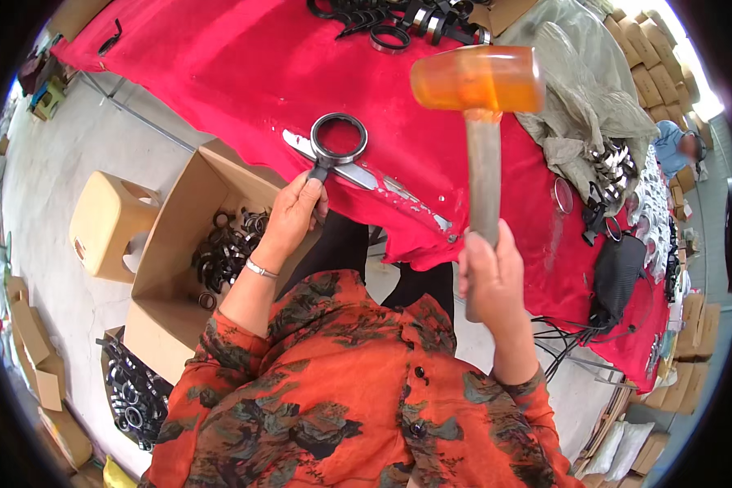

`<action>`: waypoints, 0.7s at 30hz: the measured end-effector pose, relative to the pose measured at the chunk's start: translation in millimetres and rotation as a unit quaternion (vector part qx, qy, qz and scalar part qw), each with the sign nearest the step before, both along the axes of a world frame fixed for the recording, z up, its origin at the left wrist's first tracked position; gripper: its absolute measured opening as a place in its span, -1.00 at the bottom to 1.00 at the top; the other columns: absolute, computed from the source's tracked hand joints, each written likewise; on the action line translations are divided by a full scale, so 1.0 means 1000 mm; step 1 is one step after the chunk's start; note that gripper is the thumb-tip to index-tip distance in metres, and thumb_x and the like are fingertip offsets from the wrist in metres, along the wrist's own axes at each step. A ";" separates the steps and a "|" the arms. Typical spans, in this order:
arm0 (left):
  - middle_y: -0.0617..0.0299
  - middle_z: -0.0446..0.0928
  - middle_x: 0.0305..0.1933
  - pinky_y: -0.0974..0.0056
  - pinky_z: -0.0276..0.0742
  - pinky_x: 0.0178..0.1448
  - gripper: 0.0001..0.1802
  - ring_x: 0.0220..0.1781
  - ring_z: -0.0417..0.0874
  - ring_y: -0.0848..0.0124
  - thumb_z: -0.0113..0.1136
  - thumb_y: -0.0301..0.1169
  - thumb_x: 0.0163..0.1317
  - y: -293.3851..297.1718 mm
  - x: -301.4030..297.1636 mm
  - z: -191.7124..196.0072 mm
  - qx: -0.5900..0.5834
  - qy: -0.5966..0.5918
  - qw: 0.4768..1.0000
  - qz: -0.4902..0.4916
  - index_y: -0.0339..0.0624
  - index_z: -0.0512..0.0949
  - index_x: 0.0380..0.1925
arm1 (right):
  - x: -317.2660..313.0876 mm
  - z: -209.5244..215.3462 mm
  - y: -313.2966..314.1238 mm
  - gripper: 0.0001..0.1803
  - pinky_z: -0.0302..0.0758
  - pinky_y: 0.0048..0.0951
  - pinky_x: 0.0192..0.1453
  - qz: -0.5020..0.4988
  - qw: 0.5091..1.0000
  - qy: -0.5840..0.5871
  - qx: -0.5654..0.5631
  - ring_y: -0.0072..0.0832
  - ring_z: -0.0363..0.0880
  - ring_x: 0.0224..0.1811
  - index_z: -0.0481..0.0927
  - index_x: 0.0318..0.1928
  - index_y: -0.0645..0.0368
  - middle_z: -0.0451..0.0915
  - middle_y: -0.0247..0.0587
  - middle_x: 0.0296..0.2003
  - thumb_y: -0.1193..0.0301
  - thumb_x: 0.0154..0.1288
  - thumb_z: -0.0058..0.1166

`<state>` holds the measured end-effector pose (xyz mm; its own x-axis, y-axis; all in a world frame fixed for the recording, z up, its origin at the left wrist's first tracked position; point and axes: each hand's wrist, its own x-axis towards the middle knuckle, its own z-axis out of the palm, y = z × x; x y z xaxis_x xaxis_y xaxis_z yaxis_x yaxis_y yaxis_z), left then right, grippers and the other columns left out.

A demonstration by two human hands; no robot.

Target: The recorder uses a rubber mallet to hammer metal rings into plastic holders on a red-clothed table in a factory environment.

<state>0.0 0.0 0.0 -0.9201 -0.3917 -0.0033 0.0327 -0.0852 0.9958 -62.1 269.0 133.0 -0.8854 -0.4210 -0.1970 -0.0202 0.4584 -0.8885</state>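
My left hand (pixel 295 211) is closed round the short dark handle of a magnifying glass (pixel 333 159). Its round black-and-silver rim lies over a worn metal strip (pixel 358 175) near the edge of the red-covered table. Whether a lens sits in the rim I cannot tell for certain. In my right hand (pixel 493 272) is a mallet (pixel 480 81), gripped low on its wooden handle. The mallet's translucent amber head is raised, to the right of the magnifying glass and apart from it.
Left of my legs stands an open cardboard box (pixel 166 305) holding many black rings and handles. A beige stool (pixel 109 224) is beside it. More magnifier parts (pixel 390 38) lie at the table's far side. Crumpled grey plastic sheeting (pixel 573 98) covers the right, with a person (pixel 673 150) beyond.
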 end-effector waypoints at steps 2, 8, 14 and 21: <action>0.35 0.44 -0.55 0.50 0.28 -0.53 -0.64 -0.58 0.39 0.62 -0.10 -0.11 0.44 0.005 0.001 0.007 0.008 -0.011 1.000 0.002 -0.12 0.43 -0.41 | 0.009 -0.018 -0.008 -0.63 0.41 -0.42 -0.59 0.017 0.998 -0.028 0.045 -0.49 0.47 -0.67 0.38 -0.26 0.25 0.49 -0.24 -0.60 0.15 0.37 0.03; 0.37 0.43 -0.55 0.51 0.27 -0.54 -0.63 -0.55 0.41 0.63 -0.11 -0.09 0.44 -0.001 0.002 0.003 0.002 -0.022 1.000 0.020 -0.12 0.42 -0.40 | 0.004 0.005 -0.005 -0.66 0.41 -0.35 -0.54 0.072 0.994 -0.031 0.073 -0.40 0.47 -0.66 0.36 -0.22 0.25 0.47 -0.18 -0.60 0.20 0.33 0.08; 0.34 0.46 -0.51 0.54 0.30 -0.53 -0.61 -0.56 0.41 0.63 -0.14 -0.05 0.45 0.004 -0.003 -0.004 -0.013 -0.001 1.000 0.001 -0.11 0.43 -0.38 | 0.009 -0.035 -0.012 -0.63 0.43 -0.02 -0.40 0.130 0.937 0.266 0.183 0.15 0.55 -0.41 0.30 -0.24 0.26 0.52 0.19 -0.51 0.22 0.28 0.12; 0.31 0.43 -0.55 0.42 0.36 -0.40 -0.62 -0.49 0.45 0.54 -0.10 -0.13 0.44 0.001 0.002 0.007 -0.019 -0.003 1.000 0.009 -0.18 0.40 -0.45 | 0.007 0.014 -0.046 -0.64 0.43 -0.05 -0.45 0.148 0.936 0.310 0.081 0.09 0.55 -0.48 0.35 -0.24 0.25 0.51 0.12 -0.55 0.21 0.29 0.12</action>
